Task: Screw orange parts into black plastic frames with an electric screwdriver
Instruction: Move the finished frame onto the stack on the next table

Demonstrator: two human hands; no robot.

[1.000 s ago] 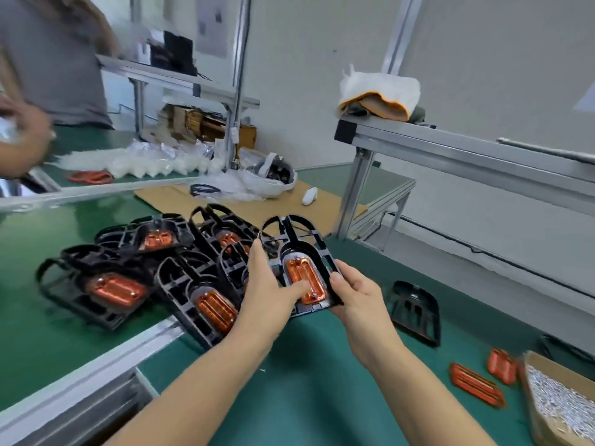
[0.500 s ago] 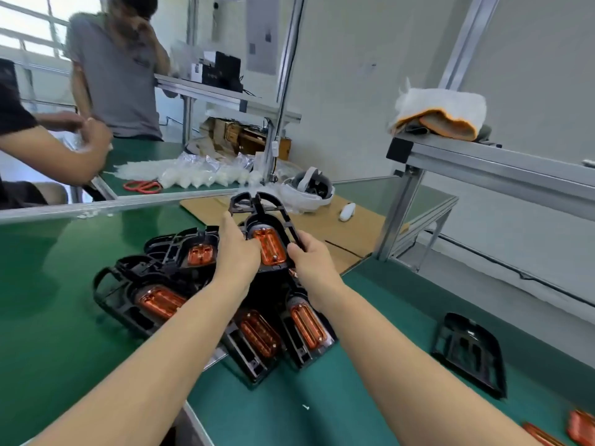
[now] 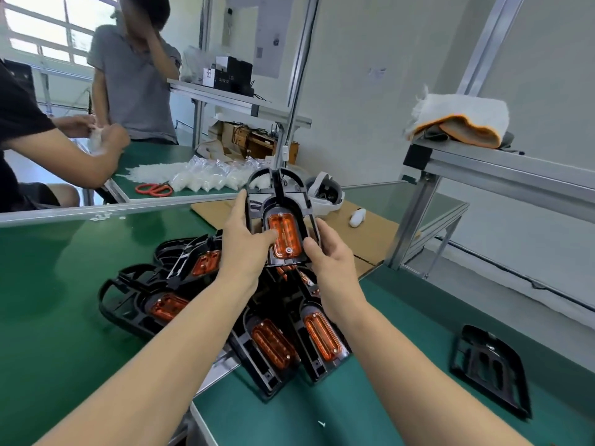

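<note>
I hold a black plastic frame (image 3: 279,201) with an orange part (image 3: 285,235) set in it, raised above the pile. My left hand (image 3: 243,243) grips its left side, thumb on the orange part. My right hand (image 3: 328,252) grips its lower right edge. Under my hands lies a pile of several black frames with orange parts (image 3: 273,344) on the green table (image 3: 48,304). A single black frame without an orange part (image 3: 491,365) lies at the right. No screwdriver is in view.
Two other people (image 3: 138,75) work at the far table with white plastic bags (image 3: 199,177) and red scissors (image 3: 154,189). A white headset (image 3: 323,194) and cardboard sheet (image 3: 373,233) lie behind the pile. An aluminium shelf (image 3: 502,169) with a cloth stands at the right.
Both hands have lifted the frame from low beside the pile up and away, above the pile. My view has tilted upward, showing more of the far table.
</note>
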